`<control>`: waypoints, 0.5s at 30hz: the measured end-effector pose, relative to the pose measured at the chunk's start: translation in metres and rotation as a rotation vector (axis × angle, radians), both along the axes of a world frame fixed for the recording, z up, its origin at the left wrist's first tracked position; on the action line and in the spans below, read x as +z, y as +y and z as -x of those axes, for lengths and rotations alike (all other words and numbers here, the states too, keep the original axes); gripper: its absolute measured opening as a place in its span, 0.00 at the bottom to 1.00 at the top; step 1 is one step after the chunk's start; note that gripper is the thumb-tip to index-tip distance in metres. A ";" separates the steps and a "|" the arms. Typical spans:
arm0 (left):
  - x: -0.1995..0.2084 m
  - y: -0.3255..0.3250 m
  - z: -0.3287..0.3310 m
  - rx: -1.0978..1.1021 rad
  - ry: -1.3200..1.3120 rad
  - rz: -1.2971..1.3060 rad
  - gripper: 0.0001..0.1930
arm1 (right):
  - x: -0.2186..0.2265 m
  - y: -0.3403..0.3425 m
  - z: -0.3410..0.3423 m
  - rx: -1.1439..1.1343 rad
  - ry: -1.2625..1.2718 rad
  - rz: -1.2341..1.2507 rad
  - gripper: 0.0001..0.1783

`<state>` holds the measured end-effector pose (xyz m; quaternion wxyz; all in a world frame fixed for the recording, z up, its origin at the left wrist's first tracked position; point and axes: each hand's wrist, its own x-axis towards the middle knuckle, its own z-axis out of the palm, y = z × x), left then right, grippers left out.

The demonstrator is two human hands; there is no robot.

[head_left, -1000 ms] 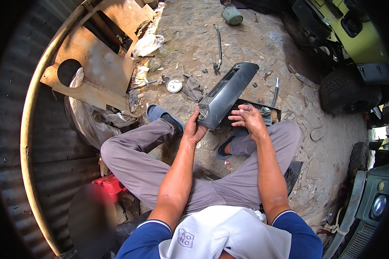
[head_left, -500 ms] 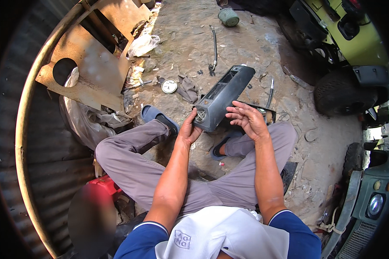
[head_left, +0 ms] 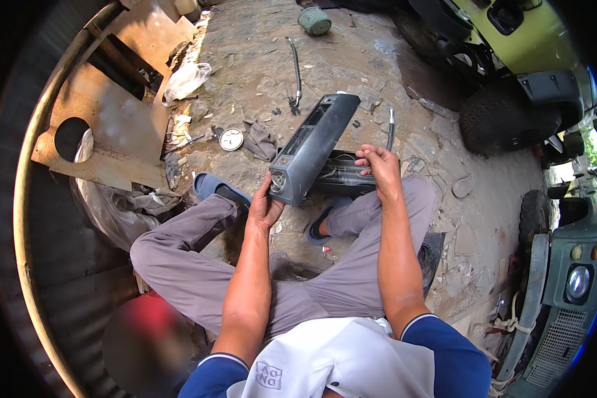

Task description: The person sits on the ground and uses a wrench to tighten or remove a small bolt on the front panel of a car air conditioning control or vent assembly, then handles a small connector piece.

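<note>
My left hand (head_left: 265, 207) grips the near end of a long dark-grey plastic housing (head_left: 315, 146), which tilts up and away to the right. An open slot runs along its upper side, and wire-like loops show in its near end. To the right of it, my right hand (head_left: 382, 171) hangs in the air, apart from the housing. Its fingers are curled together; what they hold, if anything, is too small to make out. Beneath the housing and next to my right hand lies a dark open tray-like part (head_left: 343, 178), partly hidden.
A round white-faced gauge (head_left: 231, 139) and a grey rag (head_left: 261, 139) lie on the rough ground at left. Black hoses (head_left: 296, 69) lie farther off. Rusty sheet metal (head_left: 123, 113) leans at left; a vehicle tyre (head_left: 504, 118) stands at right.
The fingers of my right hand have curled in from a spread pose. The housing has tipped more upright, uncovering more of the tray-like part. The whole view has shifted slightly.
</note>
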<state>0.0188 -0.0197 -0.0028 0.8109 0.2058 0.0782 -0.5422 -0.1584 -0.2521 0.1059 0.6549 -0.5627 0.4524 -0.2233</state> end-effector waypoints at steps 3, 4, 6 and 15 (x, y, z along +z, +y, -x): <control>-0.006 -0.002 0.001 -0.002 0.017 0.012 0.24 | -0.006 -0.005 0.007 -0.019 0.053 0.069 0.15; -0.007 -0.003 0.000 -0.001 0.011 0.014 0.25 | -0.010 -0.006 0.006 0.003 0.087 0.115 0.15; -0.007 -0.001 -0.001 -0.002 0.056 0.053 0.25 | -0.024 -0.005 0.004 0.044 0.159 0.192 0.14; -0.023 0.004 -0.001 0.062 0.169 0.124 0.23 | -0.062 0.000 -0.044 0.344 0.404 0.603 0.11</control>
